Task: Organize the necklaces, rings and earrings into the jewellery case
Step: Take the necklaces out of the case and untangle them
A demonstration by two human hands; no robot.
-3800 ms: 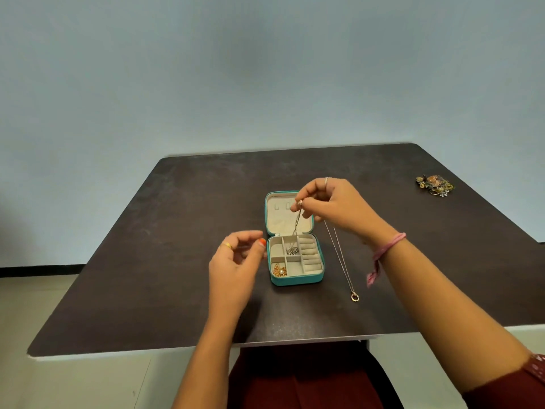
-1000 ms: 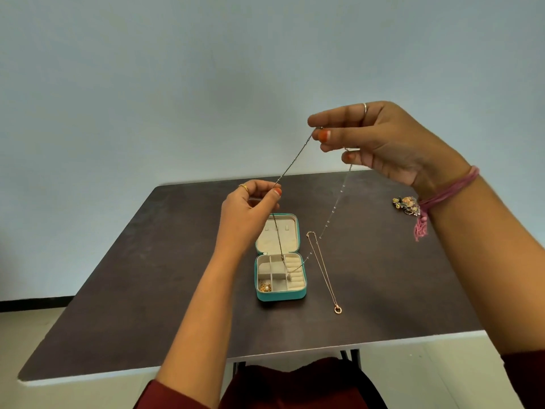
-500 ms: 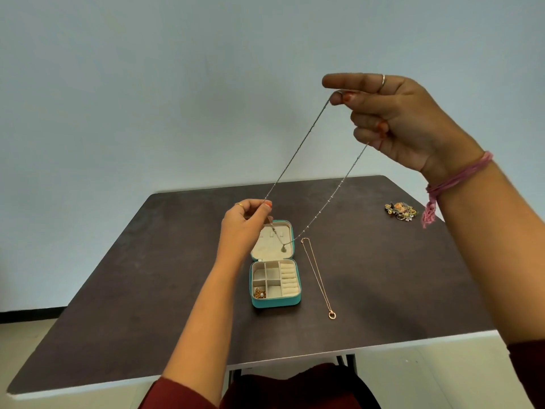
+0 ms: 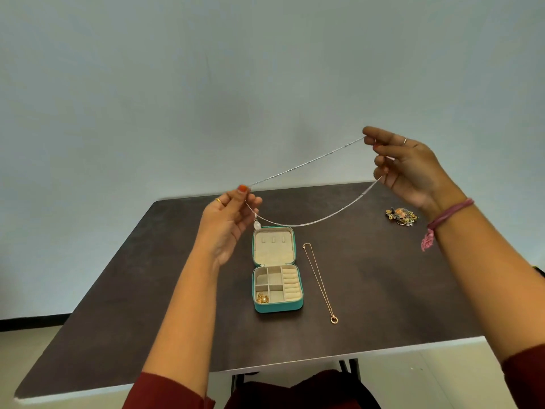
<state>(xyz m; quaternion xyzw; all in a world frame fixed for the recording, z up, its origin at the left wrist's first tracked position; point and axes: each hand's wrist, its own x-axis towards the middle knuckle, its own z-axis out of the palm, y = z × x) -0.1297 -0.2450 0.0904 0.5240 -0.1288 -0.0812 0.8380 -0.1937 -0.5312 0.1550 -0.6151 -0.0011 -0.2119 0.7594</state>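
A thin silver necklace (image 4: 306, 165) is stretched in the air between both hands, its lower strand sagging in a curve. My left hand (image 4: 228, 221) pinches it near the small pale pendant (image 4: 257, 224), above the case. My right hand (image 4: 405, 169) pinches the other end, higher and to the right. The teal jewellery case (image 4: 277, 307) lies open on the table with beige compartments; gold pieces (image 4: 262, 298) sit in its front left compartment. A gold necklace (image 4: 320, 283) with a ring pendant lies straight to the right of the case.
The dark table (image 4: 147, 290) has a small pile of rings and earrings (image 4: 401, 216) at the far right. A pale wall rises behind. The table's near edge runs just above my lap.
My right hand has come down and moved right; my left hand has risen. The silver necklace, pulled out of the case earlier, now spans wide between them, pendant hanging by the left hand.
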